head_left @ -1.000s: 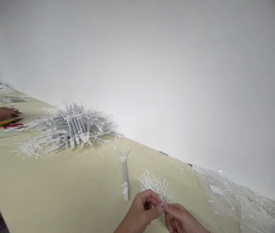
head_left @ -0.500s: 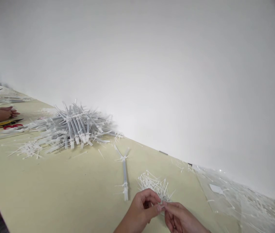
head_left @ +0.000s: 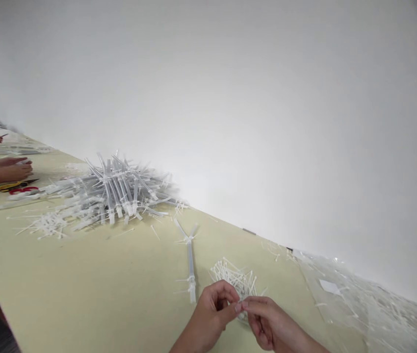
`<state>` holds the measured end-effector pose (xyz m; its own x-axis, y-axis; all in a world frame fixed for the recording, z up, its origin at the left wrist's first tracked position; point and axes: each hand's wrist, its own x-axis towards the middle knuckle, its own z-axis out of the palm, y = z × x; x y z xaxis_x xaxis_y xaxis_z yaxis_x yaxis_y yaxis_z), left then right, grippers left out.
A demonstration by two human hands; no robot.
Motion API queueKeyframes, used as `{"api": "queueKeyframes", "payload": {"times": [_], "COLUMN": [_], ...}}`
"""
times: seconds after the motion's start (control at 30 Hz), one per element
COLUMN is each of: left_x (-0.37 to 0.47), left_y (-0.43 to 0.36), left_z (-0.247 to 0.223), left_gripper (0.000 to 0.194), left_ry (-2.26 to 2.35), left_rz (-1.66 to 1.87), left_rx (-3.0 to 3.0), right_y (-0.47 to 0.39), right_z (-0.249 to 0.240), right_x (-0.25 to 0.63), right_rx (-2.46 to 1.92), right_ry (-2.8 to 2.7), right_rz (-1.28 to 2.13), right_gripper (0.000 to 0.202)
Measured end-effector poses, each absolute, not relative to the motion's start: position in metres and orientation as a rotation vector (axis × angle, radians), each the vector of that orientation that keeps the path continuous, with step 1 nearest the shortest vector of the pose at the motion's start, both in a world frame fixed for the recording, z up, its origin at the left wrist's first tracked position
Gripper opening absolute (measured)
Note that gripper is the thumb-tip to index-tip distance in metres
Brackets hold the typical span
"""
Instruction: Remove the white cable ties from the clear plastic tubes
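My left hand (head_left: 211, 314) and my right hand (head_left: 270, 319) meet fingertip to fingertip at the table's near side. Both are closed in a pinch. Whatever small thing lies between the fingers is too hidden to name. Right behind the hands is a heap of white cable ties (head_left: 235, 275), its near part covered by my fingers. A Y-shaped piece of clear tubing (head_left: 190, 260) with cable ties around it lies flat on the table, left of the heap.
A big pile of tubing pieces (head_left: 120, 191) lies at the left back, with loose cable ties (head_left: 50, 223) before it. Red-handled scissors (head_left: 24, 189) lie near a co-worker's hands (head_left: 13, 169). Plastic bags of cable ties (head_left: 374, 299) cover the right side, along the white wall (head_left: 230, 98).
My hands have shifted slightly upward, with fingertips still together. The view has moved a little. At the far left, the co-worker's hands have changed position.
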<state>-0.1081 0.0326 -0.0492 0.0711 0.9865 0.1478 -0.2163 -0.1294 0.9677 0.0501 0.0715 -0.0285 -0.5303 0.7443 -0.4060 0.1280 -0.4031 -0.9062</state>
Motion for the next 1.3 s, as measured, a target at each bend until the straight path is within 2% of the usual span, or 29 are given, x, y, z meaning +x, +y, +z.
{"api": "queueKeyframes", "payload": {"times": [0.27,0.43,0.6,0.73,1.17,1.3], "left_x": [-0.1088,-0.1095,-0.1096,-0.1091,-0.1093,-0.1094], "left_y": [0.0303,0.0304,0.0300,0.0283,0.0303,0.0292], "left_z": [-0.0439,-0.0442,-0.0458,-0.0430,-0.0447,-0.0431], "left_gripper": [0.028,0.028,0.028,0.028,0.026,0.026], "left_ry": [0.914,0.909,0.895,0.896,0.897,0.901], "left_rz": [1.357,1.360,1.357,1.342,1.360,1.355], "left_rx": [1.174,1.195,1.192,1.201,1.217,1.214], "right_y": [0.0705,0.0697,0.0711,0.0716,0.0719,0.0733], "right_z": [-0.0273,-0.0258,-0.0287,-0.0290,-0.0332,-0.0348], "right_x": [0.0517,0.0503,0.0510,0.0508,0.0531,0.0532], "right_rx": [-1.225,-1.236,-1.221,-1.228,-1.169,-1.155], "right_ry": [-1.366,-1.373,-1.353,-1.366,-1.376,-1.377], "right_rz": [1.993,1.981,1.992,1.981,2.005,2.025], "right_gripper": [0.035,0.028,0.036,0.031,0.037,0.031]}}
